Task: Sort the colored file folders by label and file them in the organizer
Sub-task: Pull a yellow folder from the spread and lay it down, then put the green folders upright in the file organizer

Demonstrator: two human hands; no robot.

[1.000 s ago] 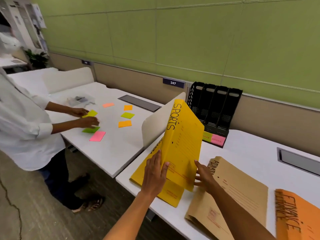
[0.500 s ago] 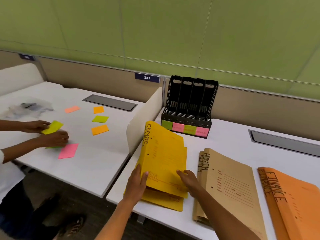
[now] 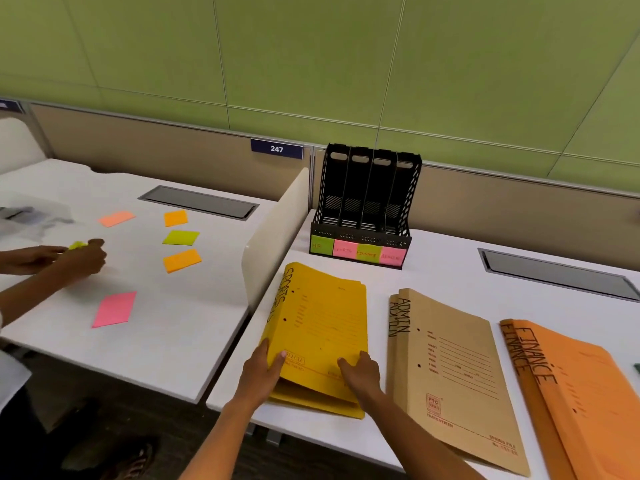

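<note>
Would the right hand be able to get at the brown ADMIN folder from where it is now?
Probably yes: the right hand rests on the yellow SPORTS folders, and the ADMIN folder lies uncovered just beside it.

Three folder stacks (image 3: 317, 327) (yellow, brown, orange), one four-slot organizer (image 3: 365, 206), five loose sticky notes (image 3: 181, 260).

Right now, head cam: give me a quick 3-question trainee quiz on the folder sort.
1. True or false: the organizer already holds a folder.
2. Which stack do the left hand and right hand touch? A) ADMIN folders B) SPORTS folders C) FINANCE folders
3. Fill in: the organizer's second label from the left, a pink note, reads ____.

Key: 1 false; 2 B; 3 SPORTS.
</note>
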